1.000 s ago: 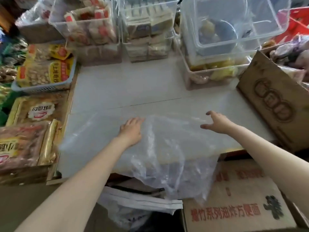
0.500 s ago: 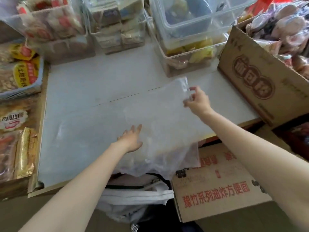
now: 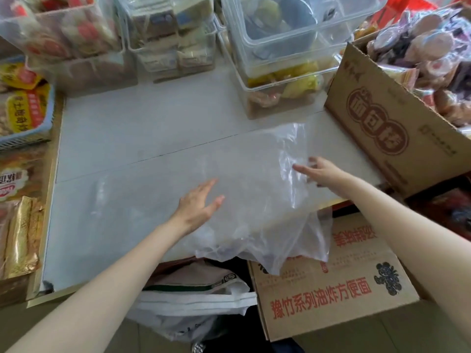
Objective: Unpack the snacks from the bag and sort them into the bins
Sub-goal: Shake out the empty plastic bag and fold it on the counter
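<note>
A large clear, crinkled plastic bag (image 3: 254, 189) is lying flattened across the near half of the pale grey bench (image 3: 142, 128), with its lower right end hanging over the bench's front edge above a brown cardboard box printed with red characters (image 3: 331, 289). The left hand (image 3: 197, 203) is resting palm-down on the bag near its middle, fingers straight and slightly spread, gripping nothing. The right hand (image 3: 316, 171) is reaching onto the bag's right part, where the film is bunching up in folds; its fingers are extended and lying on the plastic, and whether any of them are pinching the film cannot be told.

Along the back of the bench, clear plastic bins are standing in a row: one holding red-and-white wrapped snacks (image 3: 63, 29), one holding beige and blue packets (image 3: 173, 36), and a stacked pair with yellow wrapped snacks in the lower bin (image 3: 288, 80). An open brown cardboard carton with a round red-brown logo (image 3: 382, 123) is standing at the right, just beside the bag. At the left, a blue basket of yellow-labelled packets (image 3: 25, 110) is sitting above gold-wrapped packs (image 3: 20, 233). A white bag (image 3: 193, 301) is lying below the bench's front edge.
</note>
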